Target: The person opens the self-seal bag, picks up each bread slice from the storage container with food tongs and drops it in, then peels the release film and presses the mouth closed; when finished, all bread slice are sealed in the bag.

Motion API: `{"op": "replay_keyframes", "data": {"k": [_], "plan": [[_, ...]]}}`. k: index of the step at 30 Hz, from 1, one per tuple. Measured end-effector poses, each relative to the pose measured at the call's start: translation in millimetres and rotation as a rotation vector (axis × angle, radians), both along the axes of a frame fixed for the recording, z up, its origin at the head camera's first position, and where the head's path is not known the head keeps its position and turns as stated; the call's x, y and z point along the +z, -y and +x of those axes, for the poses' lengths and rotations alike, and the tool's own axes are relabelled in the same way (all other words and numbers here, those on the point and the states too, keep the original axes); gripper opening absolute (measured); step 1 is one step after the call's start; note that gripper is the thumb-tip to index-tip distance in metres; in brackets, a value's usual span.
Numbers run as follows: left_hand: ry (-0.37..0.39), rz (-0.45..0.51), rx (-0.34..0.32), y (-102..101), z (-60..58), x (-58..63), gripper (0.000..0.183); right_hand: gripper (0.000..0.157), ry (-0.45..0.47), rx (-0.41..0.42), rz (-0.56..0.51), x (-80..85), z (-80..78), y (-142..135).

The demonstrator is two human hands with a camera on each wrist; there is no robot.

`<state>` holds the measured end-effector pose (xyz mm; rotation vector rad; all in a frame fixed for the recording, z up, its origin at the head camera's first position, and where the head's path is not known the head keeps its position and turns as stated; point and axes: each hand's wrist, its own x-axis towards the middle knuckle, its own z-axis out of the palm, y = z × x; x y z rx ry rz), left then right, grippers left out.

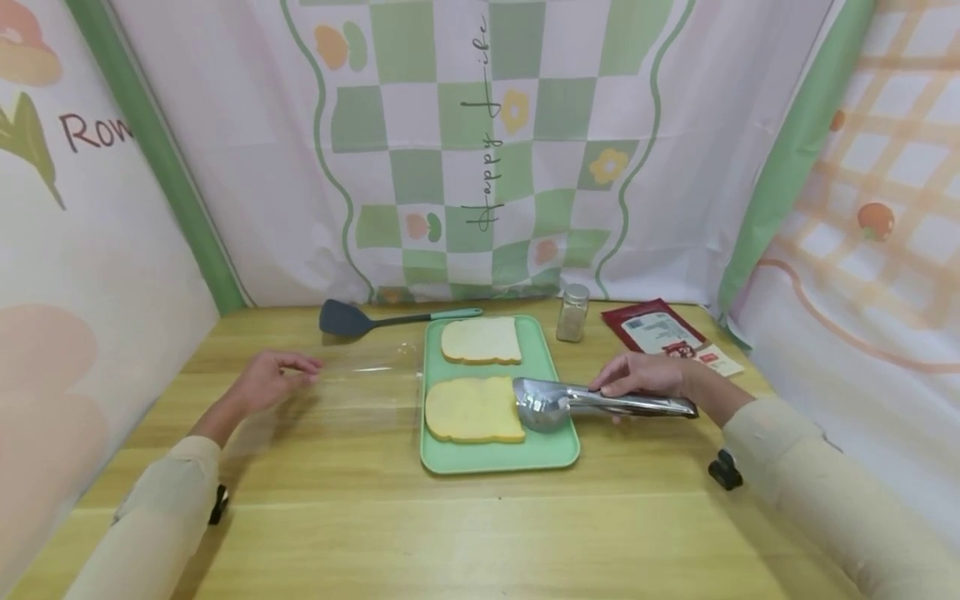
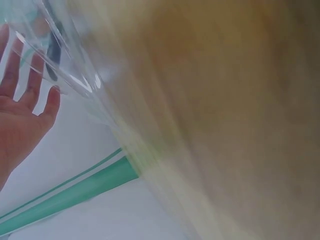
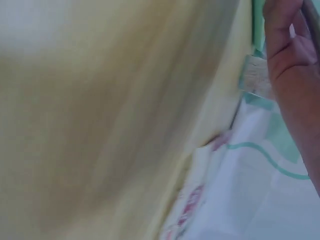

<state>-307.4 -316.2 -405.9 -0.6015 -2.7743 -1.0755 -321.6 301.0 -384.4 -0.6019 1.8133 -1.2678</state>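
My right hand (image 1: 647,374) grips metal food tongs (image 1: 592,398) by the middle. Their broad scalloped end lies at the right edge of the nearer bread slice (image 1: 476,408), which looks yellower. A paler bread slice (image 1: 480,340) lies behind it, both on a green tray (image 1: 498,460). To the left, my left hand (image 1: 273,379) is at the left end of a clear plastic piece (image 1: 367,387), which reaches to the tray's left side. In the left wrist view, the fingers of the left hand (image 2: 22,107) are fairly straight, with clear plastic (image 2: 75,65) in front of them; the exact contact is unclear.
A dark spatula (image 1: 348,319) with a light green handle lies behind the tray. A glass seasoning jar (image 1: 573,313) stands at the back right. Beyond the right hand lie a red packet (image 1: 637,325) and a cream-coloured packet (image 1: 718,358). Patterned curtains (image 1: 487,167) enclose the table (image 1: 450,542).
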Motion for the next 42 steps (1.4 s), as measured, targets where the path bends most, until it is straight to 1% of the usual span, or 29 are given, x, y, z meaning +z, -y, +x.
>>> {"op": "replay_keyframes", "data": {"k": [4,6,10,11,14,17,19,21,26,31,34,37,42], "plan": [[0.000,0.001,-0.010,-1.0,-1.1,-0.7,0.013,0.022,-0.026,0.000,0.046,9.9,2.0,6.6],[0.001,0.004,-0.011,-1.2,-1.0,-0.2,0.013,0.024,-0.028,-0.012,0.074,15.9,2.1,14.2],[-0.014,-0.008,-0.012,-1.0,-0.9,1.3,0.012,0.027,0.005,-0.058,0.097,22.3,3.8,30.0],[-0.019,-0.013,-0.011,-1.1,-0.8,1.8,0.012,0.027,0.013,-0.077,0.099,22.4,5.3,33.2],[-0.037,-0.020,-0.011,-1.8,-1.0,2.1,0.010,0.029,-0.009,-0.103,0.105,19.4,9.5,40.3],[-0.029,-0.012,0.000,-2.5,-1.2,2.1,0.010,0.031,-0.058,-0.098,0.096,16.5,13.0,44.0],[-0.022,-0.010,0.002,-2.4,-1.8,1.8,0.010,0.031,-0.068,-0.094,0.091,16.0,14.4,44.3],[-0.015,-0.005,0.004,-2.1,-2.5,1.9,0.010,0.031,-0.055,-0.101,0.090,17.0,15.4,43.6],[-0.013,0.001,0.011,-0.2,-1.8,3.3,0.009,0.030,0.023,-0.117,0.126,19.6,16.3,44.5],[-0.027,-0.005,0.003,0.9,-0.7,3.9,0.009,0.035,0.100,-0.101,0.191,20.9,15.8,45.6],[-0.033,-0.006,0.000,1.4,-1.8,2.8,0.008,0.039,0.123,-0.080,0.229,20.7,16.2,45.6],[-0.039,-0.009,-0.002,2.0,-3.1,1.5,0.007,0.040,0.109,-0.070,0.258,19.1,16.4,45.8],[-0.045,0.003,-0.007,0.9,-3.1,0.3,0.005,0.040,0.032,-0.076,0.303,18.1,20.1,48.7]]}}
